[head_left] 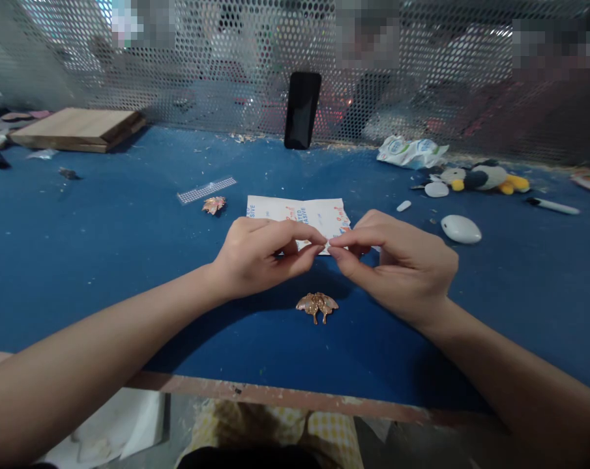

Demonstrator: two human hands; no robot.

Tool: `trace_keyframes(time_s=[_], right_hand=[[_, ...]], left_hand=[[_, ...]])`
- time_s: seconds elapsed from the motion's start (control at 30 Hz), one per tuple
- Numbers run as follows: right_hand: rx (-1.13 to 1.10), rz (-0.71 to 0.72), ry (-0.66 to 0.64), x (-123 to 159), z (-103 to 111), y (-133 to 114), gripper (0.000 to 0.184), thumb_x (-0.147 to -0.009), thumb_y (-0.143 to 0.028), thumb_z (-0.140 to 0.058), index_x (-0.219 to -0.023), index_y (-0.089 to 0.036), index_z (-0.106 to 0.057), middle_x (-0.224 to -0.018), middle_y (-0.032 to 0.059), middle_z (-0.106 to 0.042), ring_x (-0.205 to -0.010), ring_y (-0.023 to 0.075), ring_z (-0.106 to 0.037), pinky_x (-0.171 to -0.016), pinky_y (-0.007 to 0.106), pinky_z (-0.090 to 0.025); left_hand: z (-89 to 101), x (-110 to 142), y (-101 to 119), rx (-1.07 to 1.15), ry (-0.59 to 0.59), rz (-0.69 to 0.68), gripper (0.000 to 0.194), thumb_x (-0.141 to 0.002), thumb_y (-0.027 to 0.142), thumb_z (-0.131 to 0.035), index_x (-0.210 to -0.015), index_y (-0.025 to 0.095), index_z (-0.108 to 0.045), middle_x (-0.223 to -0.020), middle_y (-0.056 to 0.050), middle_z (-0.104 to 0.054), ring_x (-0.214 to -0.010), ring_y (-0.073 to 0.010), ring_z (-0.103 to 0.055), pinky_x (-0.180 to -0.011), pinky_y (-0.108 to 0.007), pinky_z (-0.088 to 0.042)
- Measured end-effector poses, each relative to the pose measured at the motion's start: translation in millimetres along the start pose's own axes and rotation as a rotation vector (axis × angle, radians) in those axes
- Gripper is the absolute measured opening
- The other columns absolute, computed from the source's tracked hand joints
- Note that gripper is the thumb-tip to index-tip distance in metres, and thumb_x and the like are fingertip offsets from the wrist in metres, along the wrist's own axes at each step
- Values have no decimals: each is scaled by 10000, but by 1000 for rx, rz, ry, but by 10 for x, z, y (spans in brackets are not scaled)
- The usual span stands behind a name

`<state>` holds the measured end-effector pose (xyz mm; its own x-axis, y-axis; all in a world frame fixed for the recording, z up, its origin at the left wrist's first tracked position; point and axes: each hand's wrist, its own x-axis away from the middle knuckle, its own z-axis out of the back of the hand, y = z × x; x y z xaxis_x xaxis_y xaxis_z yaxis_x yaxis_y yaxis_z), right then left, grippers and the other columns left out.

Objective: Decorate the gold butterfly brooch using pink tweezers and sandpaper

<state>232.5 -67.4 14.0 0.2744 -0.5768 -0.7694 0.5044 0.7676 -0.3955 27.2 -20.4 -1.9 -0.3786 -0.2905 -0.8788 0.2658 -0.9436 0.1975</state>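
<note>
My left hand [270, 254] and my right hand [395, 264] meet fingertip to fingertip over a printed paper sheet [319, 212]. Each pinches with thumb and forefinger, and a tiny pale bit shows between the tips, too small to name. On the blue tabletop just below my hands lies a gold, moth-shaped ornament [317, 306] with two tails. Left of the sheet sits a second small gold-pink ornament [214, 206], beside a clear strip dotted with small beads [206, 190]. My fingers partly cover the lower part of the sheet.
A black phone [302, 111] leans on the perforated metal screen [226, 78]. Wooden boards [77, 129] lie at the back left. To the right are a plush toy [485, 177], a crumpled wrapper [412, 153], a white mouse-shaped object [461, 229] and a marker [553, 206].
</note>
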Motion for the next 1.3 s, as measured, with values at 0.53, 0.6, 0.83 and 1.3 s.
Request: trace_keyframes(time_s=[0.53, 0.6, 0.83, 1.3], right_hand=[[82, -112, -18, 18, -5, -107, 169, -848, -134, -700, -848, -303, -695, -683, -21, -664, -625, 166, -597, -623, 356, -493], [88, -118, -24, 18, -3, -107, 164, -847, -134, -694, -838, -298, -686, -676, -23, -656, -619, 164, -594, -618, 354, -490], [103, -98, -48, 7, 8, -79, 159, -827, -120, -677, -821, -278, -668, -685, -24, -656, -618, 153, -594, -605, 339, -482], [89, -173, -169, 23, 29, 10, 124, -833, -167, -666, -796, -285, -675, -692, -18, -658, -629, 165, -600, -646, 351, -487]], left_hand=[[5, 11, 54, -24, 10, 31, 14, -884, 228, -741, -897, 229, -746, -550, 89, -663, -478, -46, -601, -530, -141, -467], [2, 12, 52, -18, 12, 28, 19, -877, 226, -750, -896, 225, -752, -555, 92, -667, -478, -40, -599, -522, -138, -453], [2, 12, 24, 18, -1, -24, 49, -863, 206, -777, -910, 207, -765, -584, 86, -691, -501, -31, -621, -537, -122, -451], [-13, 42, -26, -29, -76, -2, 17, -868, 240, -744, -853, 234, -750, -560, 89, -676, -478, -50, -603, -509, -165, -428]])
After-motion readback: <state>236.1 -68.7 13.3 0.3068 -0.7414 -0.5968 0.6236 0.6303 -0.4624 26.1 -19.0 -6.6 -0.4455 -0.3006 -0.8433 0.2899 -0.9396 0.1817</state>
